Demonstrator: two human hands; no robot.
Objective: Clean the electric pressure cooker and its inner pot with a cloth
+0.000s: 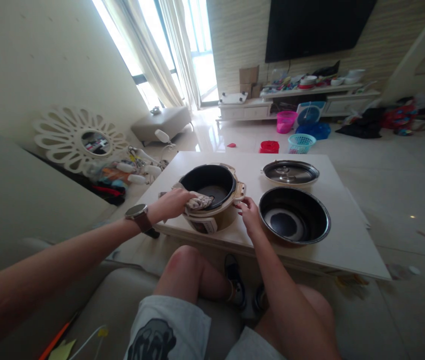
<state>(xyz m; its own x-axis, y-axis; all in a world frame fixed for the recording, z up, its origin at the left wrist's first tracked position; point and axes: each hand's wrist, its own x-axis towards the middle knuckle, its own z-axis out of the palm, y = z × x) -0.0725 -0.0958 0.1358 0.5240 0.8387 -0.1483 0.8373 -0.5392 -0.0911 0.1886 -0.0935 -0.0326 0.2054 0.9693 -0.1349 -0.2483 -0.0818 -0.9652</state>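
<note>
Pale shorts [195, 325] and bare knees fill the bottom centre of the frame, with a grey sofa [111, 295] under them at lower left. Beyond, mid-frame, a cooker [227, 219] stands upright and lidless on a white surface [347, 240], near its front edge. From the left reaches the left hand [175, 202], a watch [136, 211] on its wrist, its grip closed on a patterned cloth [201, 201] at the cooker's near left rim; hand and cloth hide part of that rim. At the cooker's right side the right hand [249, 215] has its fingers partly curled by the side handle; whether its grip closes on it, I cannot tell. Crowding that hand, just to its right, sits a wide dark pot [315, 215], with a lid [298, 175] behind it. Past the far edge, right of centre, a red bin [269, 146], a turquoise basket [301, 144] and a pink basket [286, 121] stand on the floor before a cluttered TV stand [250, 111]. Lamp shades [135, 178] crowd the surface's left edge, below a petal-framed mirror [95, 142]; dark bags [364, 125] lie at upper right
</note>
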